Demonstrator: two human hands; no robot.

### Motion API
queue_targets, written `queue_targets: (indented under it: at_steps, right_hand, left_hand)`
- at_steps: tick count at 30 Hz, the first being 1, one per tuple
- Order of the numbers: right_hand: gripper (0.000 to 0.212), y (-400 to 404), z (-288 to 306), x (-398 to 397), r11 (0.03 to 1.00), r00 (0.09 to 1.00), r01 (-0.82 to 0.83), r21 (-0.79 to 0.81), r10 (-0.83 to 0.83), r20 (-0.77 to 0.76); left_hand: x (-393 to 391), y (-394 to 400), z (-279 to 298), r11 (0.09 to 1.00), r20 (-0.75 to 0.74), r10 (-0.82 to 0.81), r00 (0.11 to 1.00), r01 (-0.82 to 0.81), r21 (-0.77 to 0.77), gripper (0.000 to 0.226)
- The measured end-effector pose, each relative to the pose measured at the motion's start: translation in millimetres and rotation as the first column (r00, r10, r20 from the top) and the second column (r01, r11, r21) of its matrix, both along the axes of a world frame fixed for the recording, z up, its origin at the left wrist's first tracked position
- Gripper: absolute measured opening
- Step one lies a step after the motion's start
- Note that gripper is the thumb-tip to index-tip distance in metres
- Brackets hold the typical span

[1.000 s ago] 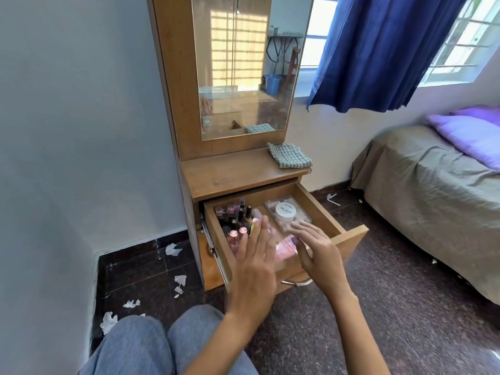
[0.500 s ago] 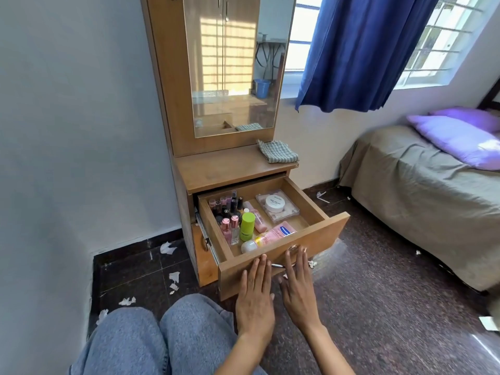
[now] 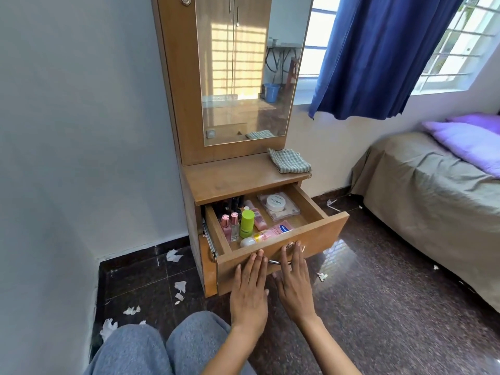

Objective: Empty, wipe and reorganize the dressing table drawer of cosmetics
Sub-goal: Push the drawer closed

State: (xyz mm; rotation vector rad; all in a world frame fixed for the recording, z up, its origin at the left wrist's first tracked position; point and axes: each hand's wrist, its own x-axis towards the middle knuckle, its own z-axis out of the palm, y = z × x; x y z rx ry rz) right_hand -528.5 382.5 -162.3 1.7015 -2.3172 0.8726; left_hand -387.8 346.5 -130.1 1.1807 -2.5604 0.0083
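Observation:
The wooden dressing table drawer stands pulled out, partly under the tabletop. Inside, a green bottle and pink-capped bottles stand at the left, dark small bottles behind them. A pink tube lies along the front, and a white round jar sits on a clear case at the back right. My left hand and my right hand lie flat with straight fingers against the drawer's front panel, on either side of the metal handle. A folded checked cloth rests on the tabletop.
A mirror rises above the tabletop. Torn white paper scraps litter the dark floor at the left. A bed with a purple pillow stands at the right under a blue curtain. My knees are at the bottom.
Both hands came out of the drawer and now press flat on its front panel. The drawer sits a little further under the tabletop than half a second ago.

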Motion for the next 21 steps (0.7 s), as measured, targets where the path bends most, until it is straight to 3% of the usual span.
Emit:
queue_targets:
  at_steps: [12,21]
  right_hand:
    - [0.067,-81.1,8.3,-17.0,0.994,0.992,0.024,0.111,-0.01,-0.124]
    - [0.068,-124.0,21.0,-19.0,0.979,0.991,0.051,0.198,-0.026,-0.13]
  left_hand:
    - [-11.8,-79.5,10.3,0.999,-0.015,0.016,1.0,-0.016,0.036,0.094]
    - [-12.2,-119.7,23.4,0.996,0.15,0.088,0.985,-0.085,-0.026,0.075]
